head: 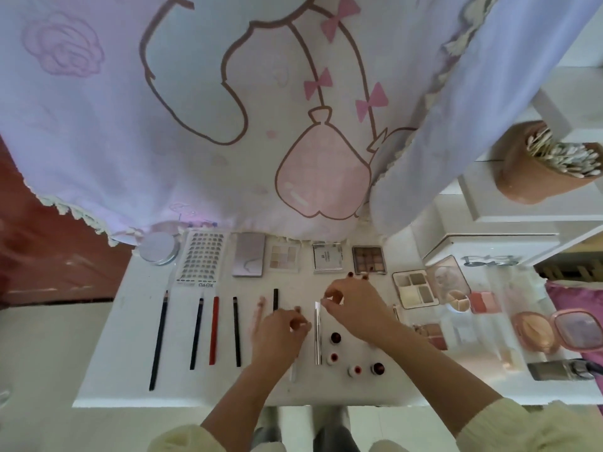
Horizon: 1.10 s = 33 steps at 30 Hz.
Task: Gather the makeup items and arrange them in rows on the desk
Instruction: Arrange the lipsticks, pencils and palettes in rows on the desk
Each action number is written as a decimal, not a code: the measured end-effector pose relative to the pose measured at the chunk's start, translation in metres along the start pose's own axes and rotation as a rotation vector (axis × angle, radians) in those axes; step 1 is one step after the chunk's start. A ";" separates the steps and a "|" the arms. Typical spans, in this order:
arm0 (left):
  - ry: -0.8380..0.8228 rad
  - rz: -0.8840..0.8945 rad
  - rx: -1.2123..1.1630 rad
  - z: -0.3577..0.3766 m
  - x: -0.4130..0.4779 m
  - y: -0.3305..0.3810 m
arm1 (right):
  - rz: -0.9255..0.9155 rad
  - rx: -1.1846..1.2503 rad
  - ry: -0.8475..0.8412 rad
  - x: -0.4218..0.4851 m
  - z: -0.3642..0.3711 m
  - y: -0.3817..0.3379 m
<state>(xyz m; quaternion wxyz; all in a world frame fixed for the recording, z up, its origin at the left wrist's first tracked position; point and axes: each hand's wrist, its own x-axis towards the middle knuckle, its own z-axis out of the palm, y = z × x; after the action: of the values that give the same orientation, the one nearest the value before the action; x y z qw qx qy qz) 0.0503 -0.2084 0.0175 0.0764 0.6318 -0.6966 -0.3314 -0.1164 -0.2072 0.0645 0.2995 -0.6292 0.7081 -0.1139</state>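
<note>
On the white desk (pixel 124 337) a back row holds a round tin (pixel 159 248), a lash card (pixel 201 257), a grey compact (pixel 248 259) and three palettes (pixel 283 258). In front lie several pencils (pixel 213 330) side by side. My right hand (pixel 354 305) pinches the top end of a silver pen (pixel 317 334) lying lengthwise. My left hand (pixel 280 334) has its fingers curled over a thin white stick (pixel 293 370); the grip itself is hidden. A few small round lip pots (pixel 335 338) stand to the right of the silver pen.
A cartoon-print cloth (pixel 228 109) hangs over the desk's back edge. At the right sit an open palette (pixel 415 288), blush compacts (pixel 554 331), a perfume bottle (pixel 554 370) and clear organisers. A brown cup of cotton swabs (pixel 548 161) stands on a white shelf.
</note>
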 end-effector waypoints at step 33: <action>-0.317 0.178 -0.190 -0.030 0.021 -0.030 | 0.507 0.279 0.052 0.038 0.026 -0.055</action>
<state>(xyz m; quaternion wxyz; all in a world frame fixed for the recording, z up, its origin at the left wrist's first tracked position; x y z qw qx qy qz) 0.0870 -0.2381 0.0169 0.0540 0.4977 -0.7184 -0.4830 -0.0580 -0.2482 0.0628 0.3837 -0.3817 0.8277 -0.1480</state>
